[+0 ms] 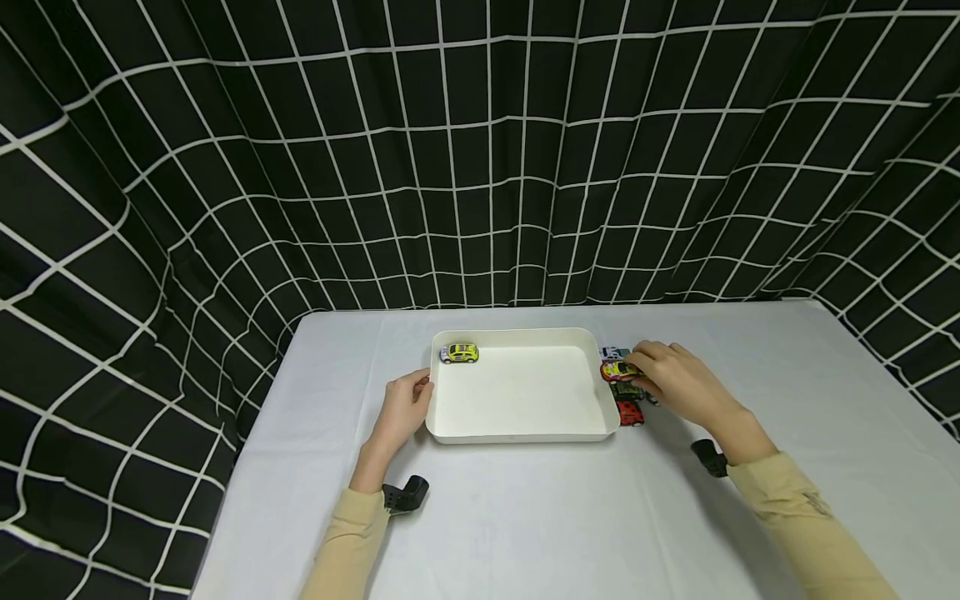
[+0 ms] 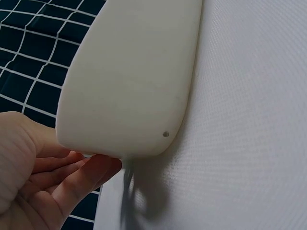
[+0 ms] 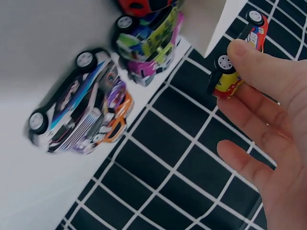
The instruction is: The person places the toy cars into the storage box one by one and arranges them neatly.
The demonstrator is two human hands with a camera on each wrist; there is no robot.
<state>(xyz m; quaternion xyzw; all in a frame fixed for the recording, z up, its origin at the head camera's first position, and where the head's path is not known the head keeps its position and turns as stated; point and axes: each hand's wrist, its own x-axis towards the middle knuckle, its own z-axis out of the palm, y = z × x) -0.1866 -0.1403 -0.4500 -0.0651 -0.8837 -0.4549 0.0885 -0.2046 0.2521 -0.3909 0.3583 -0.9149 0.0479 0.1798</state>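
A white rectangular tray [image 1: 525,437] lies on the table, with a yellow toy car [image 1: 460,353] inside its back left corner. At the tray's left side, my left hand [image 1: 405,406] grips the edge with thumb and bent fingers; the left wrist view shows these fingers [image 2: 81,179] against the tray wall [image 2: 129,86]. My right hand [image 1: 678,382] pinches a red and yellow toy car [image 3: 229,81] between thumb and fingers, raised beside the tray's right edge. Beneath and around it, several other toy cars sit along that edge, partly hidden by the hand.
Outside the tray's right wall are a red toy car [image 1: 630,412], a dark green car [image 1: 627,390] and a pale blue-white car [image 1: 615,353]. A white cloth covers the table [image 1: 510,517]. Behind it hangs a black curtain [image 1: 510,150] with white grid lines.
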